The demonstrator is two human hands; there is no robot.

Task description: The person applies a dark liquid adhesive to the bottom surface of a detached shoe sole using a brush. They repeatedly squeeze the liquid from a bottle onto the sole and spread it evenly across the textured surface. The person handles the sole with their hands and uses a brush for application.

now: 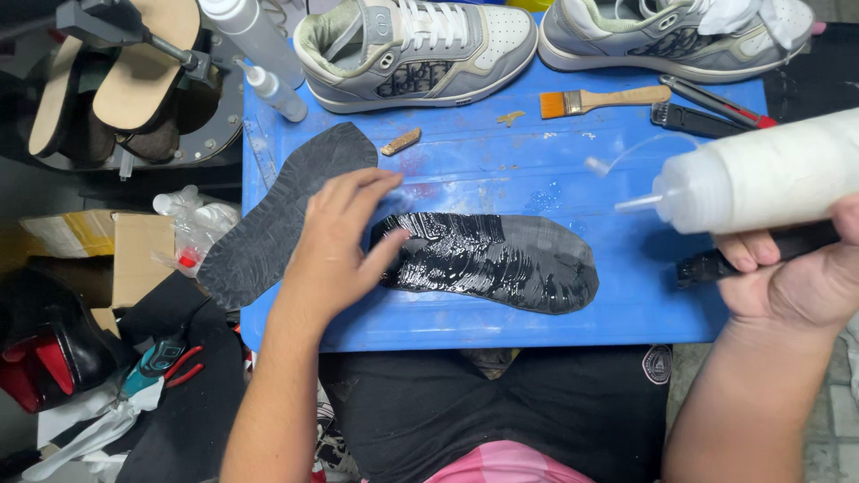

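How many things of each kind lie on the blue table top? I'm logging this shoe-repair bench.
Grey-and-white sneakers: 2
Dark rubber sole sheets: 2, one glossy and wet, one dry
Wooden-handled brush with orange bristles: 1
Small white squeeze bottles at the far left corner: 2
Black-and-red utility knives: 2
Total: 9

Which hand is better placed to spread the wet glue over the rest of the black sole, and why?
Probably the left hand: its fingers already rest on the glossy end of the black sole. The right hand is off to the side, gripping the white glue bottle.
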